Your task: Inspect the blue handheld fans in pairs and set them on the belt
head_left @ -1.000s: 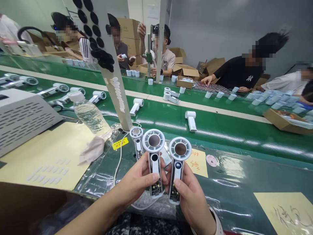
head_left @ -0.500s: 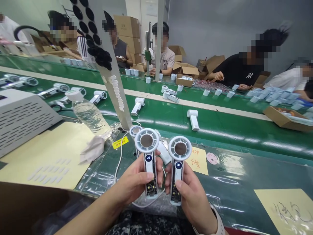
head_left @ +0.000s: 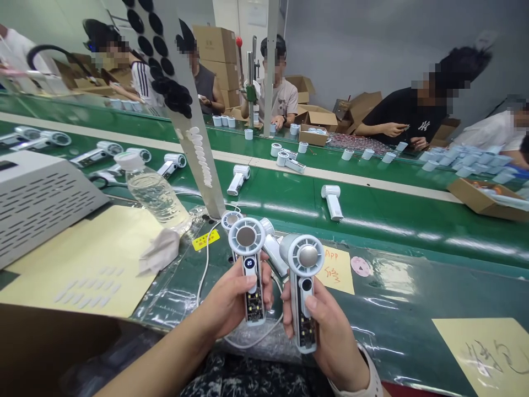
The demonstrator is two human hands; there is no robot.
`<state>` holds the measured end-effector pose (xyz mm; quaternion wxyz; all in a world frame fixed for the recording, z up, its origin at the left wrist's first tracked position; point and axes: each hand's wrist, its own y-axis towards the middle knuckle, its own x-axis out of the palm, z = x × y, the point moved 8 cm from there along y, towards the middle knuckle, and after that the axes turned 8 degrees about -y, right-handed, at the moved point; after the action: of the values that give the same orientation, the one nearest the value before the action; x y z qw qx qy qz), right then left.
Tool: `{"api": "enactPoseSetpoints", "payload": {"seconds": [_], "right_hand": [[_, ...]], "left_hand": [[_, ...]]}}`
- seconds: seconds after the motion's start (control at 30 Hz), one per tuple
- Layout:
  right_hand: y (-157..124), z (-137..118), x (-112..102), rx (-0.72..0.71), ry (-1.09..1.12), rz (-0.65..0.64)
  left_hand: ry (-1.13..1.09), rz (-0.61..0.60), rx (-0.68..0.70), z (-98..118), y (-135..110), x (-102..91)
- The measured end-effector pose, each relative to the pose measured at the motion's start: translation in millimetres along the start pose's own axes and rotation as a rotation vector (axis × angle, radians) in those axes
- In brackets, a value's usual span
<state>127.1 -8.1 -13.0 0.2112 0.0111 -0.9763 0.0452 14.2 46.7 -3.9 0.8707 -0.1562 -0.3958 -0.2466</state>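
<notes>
white, seemingly plastic, ring-headed fans (head_left: 249,264) fill both hands (head_left: 227,300).

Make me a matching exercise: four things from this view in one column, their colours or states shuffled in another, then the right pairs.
1. left device, held in left hand
2. right device, held in right hand
3. bottle
4. round sticker

A. pink
B. shows no digits
C. transparent
D. reads 20

Pairs: 1-D, 2-B, 3-C, 4-A
</notes>
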Motion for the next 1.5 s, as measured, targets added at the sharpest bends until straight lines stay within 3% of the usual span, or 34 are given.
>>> {"api": "enactPoseSetpoints", "payload": {"seconds": [0.1,0.4,0.6,0.7,0.97,1.1,1.17,1.27,1.37,1.43,1.5], "right_hand": [[-0.5,-6.8,1.5,-0.015,-0.007,-0.037],[1.0,-14.0,-1.7,-0.001,0.005,0.038],[0.3,-6.4,-2.4,0.006,-0.034,0.022],[1.1,-7.0,-2.3,0.005,-0.04,0.002],[4.7,0.9,-7.4,0.027,0.007,0.062],[7.5,6.7,5.7,0.009,0.071,0.042],[10.1,4.9,18.8,0.021,-0.046,-0.022],[19.9,-9.1,37.4,-0.016,-0.517,-0.118],[41.6,-23.3,60.1,-0.085,-0.993,-0.243],[64.7,-29.8,78.0,-0.149,-1.133,-0.271],[92.9,-32.5,101.7,-0.238,-1.121,-0.26]], "left_hand": [[0.044,-0.058,0.004,0.8,-3.1,5.2],[0.066,-0.159,-0.062,-4.2,-7.7,19.2],[0.055,-0.073,-0.047,-5.7,-5.0,11.8],[0.065,-0.093,-0.045,-5.8,-5.2,15.4],[0.132,-0.015,-0.043,-5.1,-1.9,9.3],[-0.095,-0.137,-0.134,-20.0,-2.0,10.4],[-0.226,-0.211,-0.182,-24.6,-5.7,10.2],[-0.276,-0.192,-0.109,-10.3,-14.2,-6.1],[-0.244,-0.033,0.046,21.7,-36.4,-40.6],[-0.188,0.085,0.087,37.6,-63.4,-65.5],[-0.144,0.225,0.087,43.5,-97.4,-90.0]]}}
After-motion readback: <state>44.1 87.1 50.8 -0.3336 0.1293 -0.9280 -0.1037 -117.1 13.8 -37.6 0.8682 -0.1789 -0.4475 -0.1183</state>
